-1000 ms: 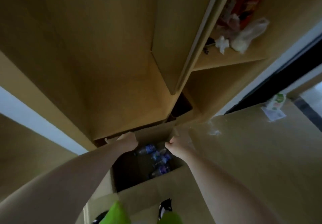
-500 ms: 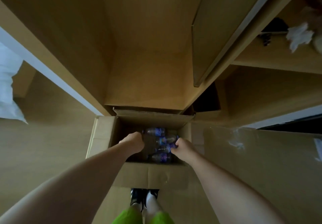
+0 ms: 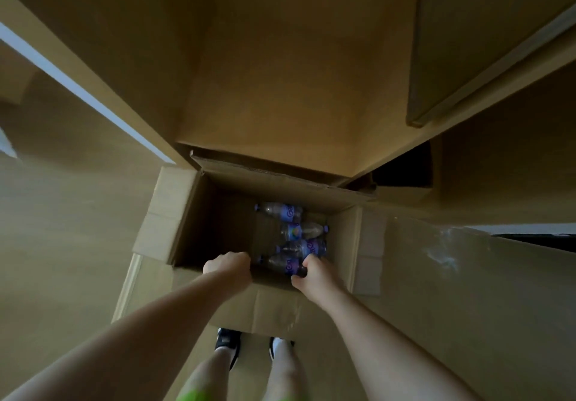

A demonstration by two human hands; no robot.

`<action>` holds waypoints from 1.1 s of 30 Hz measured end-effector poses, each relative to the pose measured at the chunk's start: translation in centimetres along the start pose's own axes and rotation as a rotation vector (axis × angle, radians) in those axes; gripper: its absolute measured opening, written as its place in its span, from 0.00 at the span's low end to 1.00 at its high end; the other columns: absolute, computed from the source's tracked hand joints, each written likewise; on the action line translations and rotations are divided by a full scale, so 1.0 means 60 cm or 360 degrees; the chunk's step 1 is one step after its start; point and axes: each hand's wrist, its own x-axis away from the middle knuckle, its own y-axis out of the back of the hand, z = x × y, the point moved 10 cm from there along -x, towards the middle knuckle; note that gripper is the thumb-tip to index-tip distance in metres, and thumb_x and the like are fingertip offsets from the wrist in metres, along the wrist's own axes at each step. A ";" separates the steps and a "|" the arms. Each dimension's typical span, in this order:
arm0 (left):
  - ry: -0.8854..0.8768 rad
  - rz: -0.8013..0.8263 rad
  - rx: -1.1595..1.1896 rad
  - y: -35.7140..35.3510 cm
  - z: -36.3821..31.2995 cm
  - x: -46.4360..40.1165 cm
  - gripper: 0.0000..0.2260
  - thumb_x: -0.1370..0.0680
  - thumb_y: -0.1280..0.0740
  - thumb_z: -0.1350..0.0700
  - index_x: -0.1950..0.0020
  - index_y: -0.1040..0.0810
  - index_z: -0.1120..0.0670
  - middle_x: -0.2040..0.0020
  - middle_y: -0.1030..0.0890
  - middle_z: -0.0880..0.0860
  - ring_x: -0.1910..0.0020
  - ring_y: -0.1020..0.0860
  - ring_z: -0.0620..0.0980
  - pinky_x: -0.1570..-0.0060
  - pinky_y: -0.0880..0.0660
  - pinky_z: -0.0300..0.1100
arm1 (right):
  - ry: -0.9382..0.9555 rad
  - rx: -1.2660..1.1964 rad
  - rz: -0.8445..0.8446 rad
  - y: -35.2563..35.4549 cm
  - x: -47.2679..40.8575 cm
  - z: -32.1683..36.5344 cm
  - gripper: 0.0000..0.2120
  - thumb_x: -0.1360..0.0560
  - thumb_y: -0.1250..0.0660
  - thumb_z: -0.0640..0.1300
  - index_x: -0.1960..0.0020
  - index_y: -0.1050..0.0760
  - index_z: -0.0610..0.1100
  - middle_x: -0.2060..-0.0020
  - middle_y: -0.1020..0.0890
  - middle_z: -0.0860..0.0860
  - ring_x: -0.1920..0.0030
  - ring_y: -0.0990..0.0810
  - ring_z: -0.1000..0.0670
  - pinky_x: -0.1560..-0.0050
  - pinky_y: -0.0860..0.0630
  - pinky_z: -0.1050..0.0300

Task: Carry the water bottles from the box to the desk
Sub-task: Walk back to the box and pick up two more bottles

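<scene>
An open cardboard box (image 3: 187, 213) stands on the floor in front of a wooden cabinet (image 3: 280, 73), its flaps folded outward. Four water bottles (image 3: 290, 238) lie on their sides in the right half of the box bottom, stacked in a row from far to near, each with its long axis running left to right. The farthest bottle (image 3: 279, 210) points its cap to the left; the second bottle (image 3: 304, 230) points its cap to the right; the third bottle (image 3: 300, 247) and the nearest bottle (image 3: 280, 263) have their narrow ends to the left. The left half of the box bottom is bare and dark.

The left hand (image 3: 229, 268) reaches over the near wall of the box, fingers curled downward; whether it holds anything cannot be told. The right hand (image 3: 314, 276) is at the right end of the nearest bottle, fingers and thumb curled around it.

The far flap leans against the cabinet base, and the right flap lies beside a larger flat sheet of cardboard (image 3: 467, 291). The person's shoes (image 3: 229, 343) stand just behind the near flap.
</scene>
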 end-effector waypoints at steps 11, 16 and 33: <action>0.0203 0.0168 0.0624 -0.245 -0.003 -0.349 0.12 0.23 0.43 0.60 0.44 0.22 0.57 0.47 0.19 0.59 0.49 0.21 0.58 0.57 0.28 0.41 | -0.0041 -0.0044 0.0209 -0.207 -0.346 -0.090 0.17 0.21 0.37 0.48 0.36 0.27 0.42 0.40 0.22 0.43 0.40 0.23 0.42 0.46 0.27 0.55; 0.0261 0.0179 0.0794 -0.323 -0.003 -0.459 0.08 0.20 0.41 0.58 0.49 0.22 0.56 0.65 0.26 0.51 0.67 0.27 0.47 0.72 0.34 0.39 | 0.0249 0.0345 0.0160 -0.287 -0.456 -0.110 0.23 0.23 0.34 0.42 0.30 0.34 0.43 0.32 0.31 0.45 0.31 0.33 0.42 0.32 0.31 0.48; 0.0165 0.0242 0.0726 -0.376 0.023 -0.554 0.12 0.18 0.43 0.52 0.62 0.28 0.49 0.64 0.27 0.48 0.67 0.28 0.43 0.72 0.36 0.38 | 0.0752 0.1054 0.0182 -0.389 -0.597 -0.079 0.18 0.23 0.38 0.37 0.33 0.32 0.44 0.35 0.27 0.47 0.32 0.32 0.44 0.29 0.41 0.39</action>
